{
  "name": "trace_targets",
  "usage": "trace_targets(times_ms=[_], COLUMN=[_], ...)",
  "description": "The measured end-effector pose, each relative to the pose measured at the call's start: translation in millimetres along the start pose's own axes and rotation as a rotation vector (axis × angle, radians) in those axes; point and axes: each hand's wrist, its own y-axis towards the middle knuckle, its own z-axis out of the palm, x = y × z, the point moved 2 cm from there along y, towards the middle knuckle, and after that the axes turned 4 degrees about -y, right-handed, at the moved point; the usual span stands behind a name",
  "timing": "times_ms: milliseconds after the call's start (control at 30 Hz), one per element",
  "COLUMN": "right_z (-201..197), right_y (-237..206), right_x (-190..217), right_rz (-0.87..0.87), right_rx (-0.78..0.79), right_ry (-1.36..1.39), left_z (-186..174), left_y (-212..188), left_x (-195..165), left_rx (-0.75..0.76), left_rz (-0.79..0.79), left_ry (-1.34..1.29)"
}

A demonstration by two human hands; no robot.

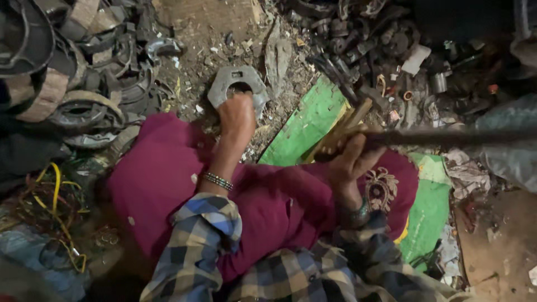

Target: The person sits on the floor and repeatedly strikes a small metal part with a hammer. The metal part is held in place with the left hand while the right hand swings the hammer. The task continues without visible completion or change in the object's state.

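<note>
Littered dirt floor, grey notched metal ring point(238, 84), left hand point(236, 117) gripping

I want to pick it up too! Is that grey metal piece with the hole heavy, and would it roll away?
The grey metal piece looks thick and solid, so probably heavy for its size and stiff. Its flat, angular outline suggests it would lie still, not roll. The left hand rests on its edge; dirt around may make it gritty.

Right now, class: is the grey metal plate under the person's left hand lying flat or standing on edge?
Lying flat. The grey metal plate shows its broad face and central hole upward on the dirt ground, with the left hand resting on it.
</note>
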Motion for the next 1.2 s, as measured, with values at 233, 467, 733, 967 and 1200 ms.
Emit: trace_targets(times_ms=[233,467,733,967,1200], right_z=[10,-4,22,7,-1], right_y=[-51,-7,-33,-20,-18], right_x=[-92,-24,-56,-56,-29], right_rz=[0.188,0.101,0.151,0.303,-0.02], right_rx=[0.745,0.207,0.421,0.327,0.058], right_ry=[-1.127,-0.731,-0.784,-0.952,-0.148], left_z=[1,-1,8,6,10], left_y=[7,-1,6,5,5], left_x=[6,0,5,11,7], left_rx=[-0.057,-0.064,-0.027,-0.149,-0.088], left_rz=[0.019,0.032,-0.023,0.038,0.018], left_ry=[0.034,0.044,0.104,0.131,0.05])
